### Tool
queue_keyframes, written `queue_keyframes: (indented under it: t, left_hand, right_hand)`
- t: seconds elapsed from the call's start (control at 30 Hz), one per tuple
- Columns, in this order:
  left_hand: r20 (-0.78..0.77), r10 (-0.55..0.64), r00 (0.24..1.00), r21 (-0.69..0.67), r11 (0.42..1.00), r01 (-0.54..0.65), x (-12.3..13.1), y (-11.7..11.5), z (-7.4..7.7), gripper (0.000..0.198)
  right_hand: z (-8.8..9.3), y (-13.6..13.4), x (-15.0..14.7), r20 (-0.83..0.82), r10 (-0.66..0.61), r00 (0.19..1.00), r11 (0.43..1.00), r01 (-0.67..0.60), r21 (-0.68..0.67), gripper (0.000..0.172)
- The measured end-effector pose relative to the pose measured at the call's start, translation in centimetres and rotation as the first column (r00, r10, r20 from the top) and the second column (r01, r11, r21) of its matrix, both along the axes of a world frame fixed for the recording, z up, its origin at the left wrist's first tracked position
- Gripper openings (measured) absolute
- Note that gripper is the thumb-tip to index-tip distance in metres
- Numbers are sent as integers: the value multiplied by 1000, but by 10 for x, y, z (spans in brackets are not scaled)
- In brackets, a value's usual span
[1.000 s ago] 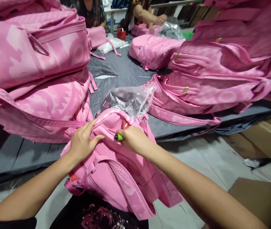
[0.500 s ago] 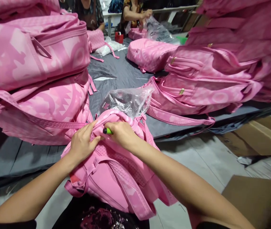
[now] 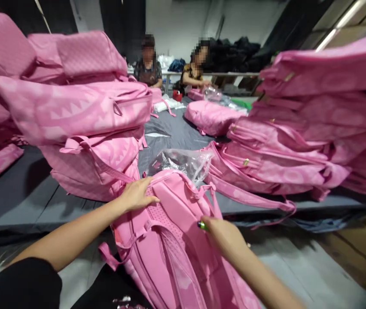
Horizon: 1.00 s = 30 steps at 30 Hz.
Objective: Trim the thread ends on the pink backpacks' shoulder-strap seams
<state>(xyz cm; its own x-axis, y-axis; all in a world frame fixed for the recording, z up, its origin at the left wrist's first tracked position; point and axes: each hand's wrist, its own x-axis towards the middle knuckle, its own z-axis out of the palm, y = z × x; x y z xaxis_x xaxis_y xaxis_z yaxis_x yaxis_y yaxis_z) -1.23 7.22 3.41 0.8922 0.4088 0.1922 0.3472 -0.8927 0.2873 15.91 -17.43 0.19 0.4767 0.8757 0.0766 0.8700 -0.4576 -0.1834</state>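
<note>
A pink backpack [image 3: 173, 201] leans against the table edge before me, its straps and padded, perforated back panel facing up. My left hand [image 3: 138, 195] grips its upper left edge, with the thumb laid over the back panel. At the right side of the backpack, my right hand [image 3: 220, 229] is closed around a small green tool with a dark tip [image 3: 202, 225]. Most of that tool is hidden in the fist, so its kind cannot be made out. Just beyond the backpack's top lies a crumpled clear plastic bag [image 3: 183, 162].
Stacked pink backpacks rise on the left [image 3: 86, 107] and on the right [image 3: 299, 137] of the dark-covered table [image 3: 157, 141]. Another pink backpack [image 3: 213, 116] lies farther back. Two people [image 3: 149, 66] are across the table. A cardboard box [image 3: 357, 249] stands on the floor at right.
My right hand has moved right and away from my left hand, carrying the green tool. The back panel now shows more fully. My view has tilted up, bringing in more of the room.
</note>
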Motion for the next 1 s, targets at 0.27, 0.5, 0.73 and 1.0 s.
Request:
queue_keyframes:
  t: [0.27,0.5,0.73,1.0]
  left_hand:
    - [71,-98,993,8,995,97,-56,-4,-14,66]
    - [-21,-353,935,362,869,336,-42,-31,9,40]
    - [-183,-537,823,439,705,557,-13,-38,10,11]
    - [-285,-537,794,271,750,604,17,-54,-3,10]
  right_hand:
    - [31,-4,-38,-8,28,1000,994,-27,108,29]
    - [20,20,-67,-143,153,978,988,-153,9,38]
    - [1,16,-58,-282,51,958,996,-27,85,44]
    - [-9,28,-35,-815,-13,579,992,111,63,52]
